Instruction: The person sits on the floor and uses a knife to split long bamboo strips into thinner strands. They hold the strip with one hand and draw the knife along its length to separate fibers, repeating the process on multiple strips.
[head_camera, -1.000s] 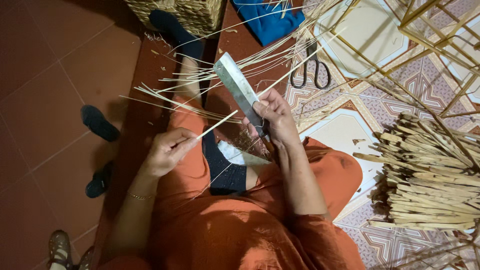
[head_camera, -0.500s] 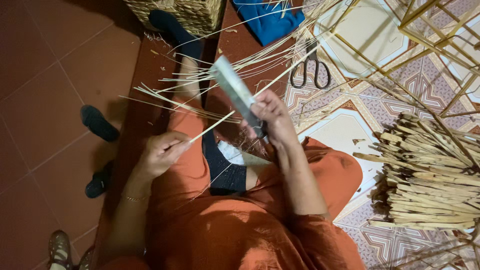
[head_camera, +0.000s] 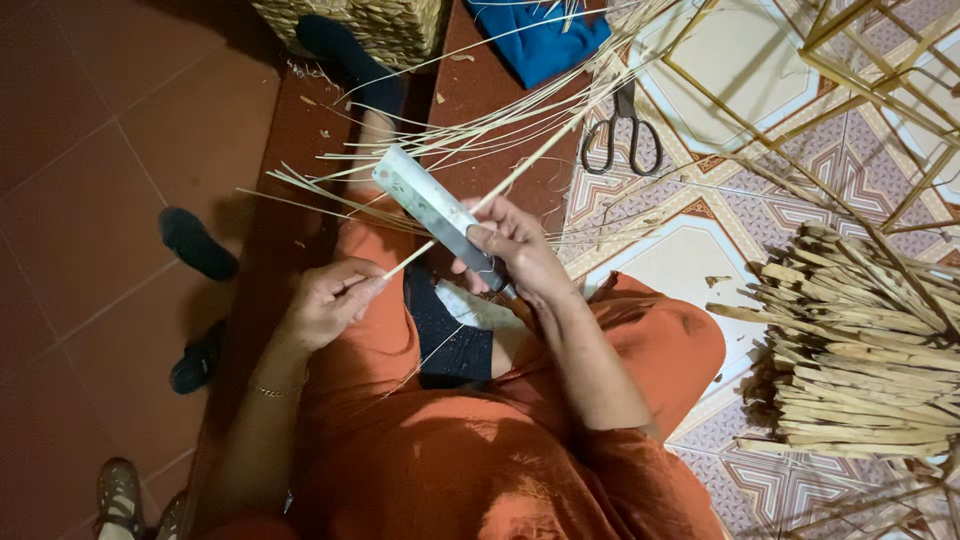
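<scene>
Here the left hand (head_camera: 330, 300) pinches the near end of a thin strip (head_camera: 480, 205), fingers closed tight on it. Just beside it, the right hand (head_camera: 515, 250) is wrapped shut around a knife (head_camera: 430, 205), blade laid against the strip. The strip looks light, springy and likely to splinter; best gripped close to the blade. Beyond the fingers stands a woven basket (head_camera: 380, 30), contents hidden.
</scene>
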